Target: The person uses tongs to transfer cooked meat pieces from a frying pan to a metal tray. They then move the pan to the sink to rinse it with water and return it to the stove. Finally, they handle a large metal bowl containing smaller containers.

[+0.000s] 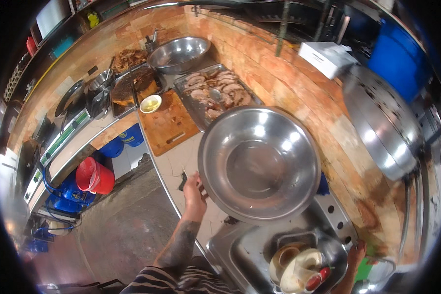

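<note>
My left hand (pixel 194 191) grips the left rim of a large, wide stainless steel bowl (pixel 255 169). The bowl has a little clear liquid or a wet sheen at its bottom, and its near edge overlaps a steel sink (pixel 239 253). At the sink's right back edge is my right hand (pixel 356 253), close to a curved metal tap (pixel 386 262); its fingers are small in view, so what it touches is unclear. Inside the sink sit stacked cream-coloured dishes and cups (pixel 297 268), with something red among them.
Beyond the bowl lie a tray of sliced meat (pixel 220 88), a wooden cutting board (pixel 169 125) with a small white bowl (pixel 150 104), and another steel bowl (pixel 180 55). A round chopping block (pixel 134 86) stands further left. A red bucket (pixel 97 176) is below the left counter.
</note>
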The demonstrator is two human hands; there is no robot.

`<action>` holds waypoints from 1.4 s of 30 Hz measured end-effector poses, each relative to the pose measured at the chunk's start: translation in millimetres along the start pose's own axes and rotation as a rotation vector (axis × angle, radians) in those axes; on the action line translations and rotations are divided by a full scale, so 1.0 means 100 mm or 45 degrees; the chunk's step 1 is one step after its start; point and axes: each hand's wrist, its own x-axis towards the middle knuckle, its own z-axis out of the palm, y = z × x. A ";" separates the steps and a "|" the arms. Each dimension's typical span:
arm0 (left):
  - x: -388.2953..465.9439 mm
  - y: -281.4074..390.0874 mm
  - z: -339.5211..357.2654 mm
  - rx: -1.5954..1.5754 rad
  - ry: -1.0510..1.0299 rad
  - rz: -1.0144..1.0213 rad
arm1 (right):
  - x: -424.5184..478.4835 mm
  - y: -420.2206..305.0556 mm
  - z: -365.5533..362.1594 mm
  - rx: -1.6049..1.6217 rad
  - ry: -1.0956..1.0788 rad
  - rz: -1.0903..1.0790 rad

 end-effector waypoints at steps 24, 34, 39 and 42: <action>2.59 0.14 0.97 0.271 -0.549 0.153 | 0.32 0.00 0.24 -0.629 0.015 0.463; 2.70 0.53 1.09 0.271 -0.618 0.106 | 0.35 0.01 0.31 -0.680 0.002 0.439; 3.23 0.59 1.10 -0.457 -0.575 -0.197 | 0.34 0.13 0.34 -0.680 -0.022 0.510; 3.49 0.65 1.02 -0.441 -0.574 -0.242 | 0.37 0.04 0.33 -0.675 0.004 0.488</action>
